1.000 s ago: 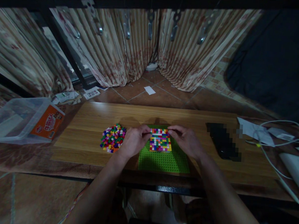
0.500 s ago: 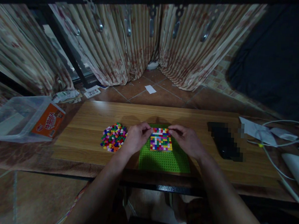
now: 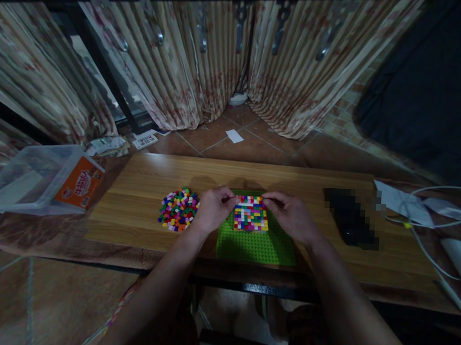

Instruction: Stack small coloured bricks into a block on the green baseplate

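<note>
A flat block of multicoloured toy bricks (image 3: 251, 215) sits on the upper middle of a green studded baseplate (image 3: 255, 250). My left hand (image 3: 214, 210) is closed, thumb and forefinger pinched at the block's far left corner. At the far right corner, my right hand (image 3: 292, 217) pinches in the same way. The fingertips meet the ends of the far row of bricks; exactly which bricks they grip is too small to tell. Left of my left hand lies a heap of loose small bricks (image 3: 177, 208) in many colours, partly covered by that hand.
The baseplate rests on a long wooden board (image 3: 128, 213). A clear plastic box (image 3: 29, 177) with an orange label stands at the left end. Toward the right are a black, partly pixelated object (image 3: 347, 220), papers (image 3: 404, 202) and white cables (image 3: 423, 254).
The whole view has shifted slightly, so everything appears a little further right. Both hands stay at the far corners of the brick block, with no clear change in grip.
</note>
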`<state>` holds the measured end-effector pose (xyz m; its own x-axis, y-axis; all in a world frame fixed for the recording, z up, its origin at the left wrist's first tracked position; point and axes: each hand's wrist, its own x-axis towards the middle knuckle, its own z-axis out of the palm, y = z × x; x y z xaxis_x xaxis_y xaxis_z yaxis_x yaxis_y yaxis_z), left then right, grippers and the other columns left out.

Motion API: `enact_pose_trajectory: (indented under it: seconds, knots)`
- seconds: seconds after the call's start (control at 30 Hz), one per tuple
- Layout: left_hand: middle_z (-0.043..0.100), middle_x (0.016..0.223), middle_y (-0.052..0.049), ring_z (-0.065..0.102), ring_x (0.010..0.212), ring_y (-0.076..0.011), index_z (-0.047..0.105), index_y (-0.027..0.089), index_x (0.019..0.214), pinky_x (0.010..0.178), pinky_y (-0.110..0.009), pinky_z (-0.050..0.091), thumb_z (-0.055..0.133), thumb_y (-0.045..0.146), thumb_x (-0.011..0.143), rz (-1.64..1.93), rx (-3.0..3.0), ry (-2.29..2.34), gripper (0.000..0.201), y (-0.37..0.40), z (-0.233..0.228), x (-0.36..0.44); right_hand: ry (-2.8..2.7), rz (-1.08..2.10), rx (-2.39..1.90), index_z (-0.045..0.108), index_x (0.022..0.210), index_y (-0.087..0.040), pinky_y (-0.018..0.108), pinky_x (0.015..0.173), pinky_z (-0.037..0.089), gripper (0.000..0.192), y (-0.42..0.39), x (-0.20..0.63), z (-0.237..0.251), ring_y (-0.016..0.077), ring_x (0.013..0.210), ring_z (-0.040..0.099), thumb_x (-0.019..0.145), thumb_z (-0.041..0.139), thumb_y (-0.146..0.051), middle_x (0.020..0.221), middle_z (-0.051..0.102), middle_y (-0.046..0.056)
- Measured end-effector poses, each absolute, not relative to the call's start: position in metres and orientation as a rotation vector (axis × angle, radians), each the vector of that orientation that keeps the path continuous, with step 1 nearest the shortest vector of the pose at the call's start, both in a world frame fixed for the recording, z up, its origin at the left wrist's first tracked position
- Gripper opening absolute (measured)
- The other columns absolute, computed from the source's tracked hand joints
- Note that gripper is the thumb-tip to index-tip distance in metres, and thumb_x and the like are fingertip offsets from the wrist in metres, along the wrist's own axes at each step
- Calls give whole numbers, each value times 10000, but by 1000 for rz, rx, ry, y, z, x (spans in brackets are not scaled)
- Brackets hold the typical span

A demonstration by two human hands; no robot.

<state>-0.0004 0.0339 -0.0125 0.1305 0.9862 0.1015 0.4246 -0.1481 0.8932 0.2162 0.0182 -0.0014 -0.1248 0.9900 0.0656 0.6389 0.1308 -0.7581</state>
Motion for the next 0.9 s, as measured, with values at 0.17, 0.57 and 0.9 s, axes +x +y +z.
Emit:
enact_pose_trajectory:
  seconds: [0.17, 0.57, 0.9]
  knots:
    - [629, 595, 9, 563, 555, -112, 604, 169, 653, 528, -213, 421, 614, 273, 791, 1004, 1632, 1363, 173, 31, -16, 2, -1848, 768, -1599, 711, 1006, -229, 333, 687, 506, 273, 18, 218, -3, 195, 739, 663, 873, 521, -374, 918, 752, 39]
    - [711, 762, -30, 641, 720, -151, 686, 162, 798, 684, -244, 495, 517, 145, 774, 841, 1829, 1566, 172, 37, -2, -77, -1863, 718, -1582, 713, 1033, -247, 359, 733, 531, 277, 18, 225, -8, 230, 847, 686, 873, 535, -385, 1015, 746, 51]
    - [728, 919, -72, 662, 867, -213, 740, 207, 832, 794, -292, 495, 550, 125, 751, 361, 2172, 1731, 222, 34, 0, -95, -1866, 747, -1615, 707, 1032, -231, 361, 740, 526, 279, 18, 222, -6, 240, 876, 683, 866, 540, -382, 1004, 747, 55]
